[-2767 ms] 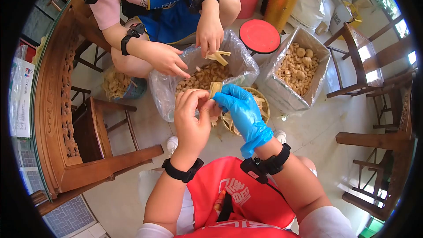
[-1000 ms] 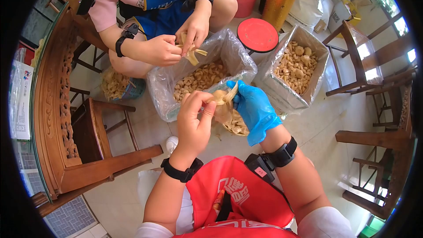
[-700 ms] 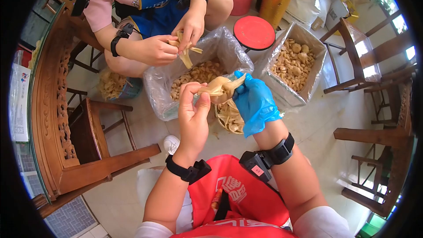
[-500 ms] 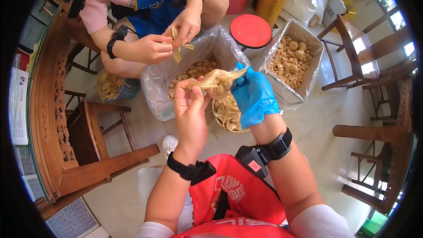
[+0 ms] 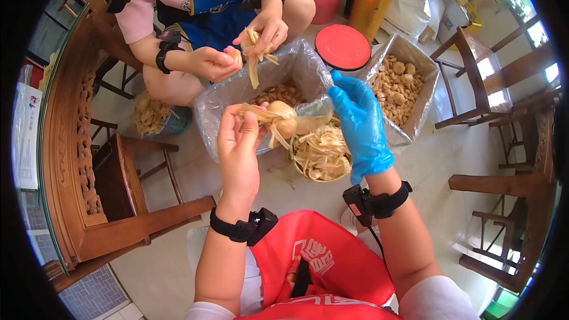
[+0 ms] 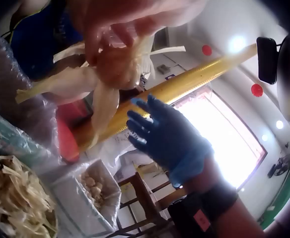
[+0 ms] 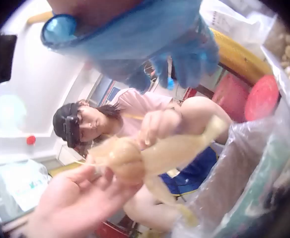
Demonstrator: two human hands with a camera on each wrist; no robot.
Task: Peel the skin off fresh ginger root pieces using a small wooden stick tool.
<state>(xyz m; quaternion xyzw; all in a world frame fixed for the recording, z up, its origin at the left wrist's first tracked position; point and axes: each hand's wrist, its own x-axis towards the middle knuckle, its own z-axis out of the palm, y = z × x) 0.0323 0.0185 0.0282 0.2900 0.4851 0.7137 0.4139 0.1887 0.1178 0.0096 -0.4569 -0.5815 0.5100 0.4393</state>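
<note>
In my left hand [image 5: 240, 151] I pinch a garlic bulb [image 5: 284, 120] by its pale, loosened husk. Strips of husk hang off the bulb and flare outward, plain in the right wrist view, where the round bulb [image 7: 125, 158] sits at the fingertips. My right hand [image 5: 360, 127], in a blue plastic glove, stands to the right of the bulb with its fingers spread and holds nothing. Below the bulb is a round basket [image 5: 301, 169] heaped with torn garlic husks [image 5: 323, 153]. Behind the bulb, a plastic-lined box [image 5: 216, 112] contains loose garlic cloves [image 5: 278, 93].
Opposite, a person holds a husky garlic piece [image 5: 255, 47] over the lined box. At right stands another box [image 5: 388, 130] of garlic, beside a red round stool [image 5: 342, 46]. A blue bin [image 5: 178, 121] of husks, a pink bucket [image 5: 326, 6] and wooden chairs surround the area.
My gloved right hand has let go of the husk and moved right, its fingers opening. My left hand has kept the bulb and shifted slightly left. The other person's hands have drawn apart.
</note>
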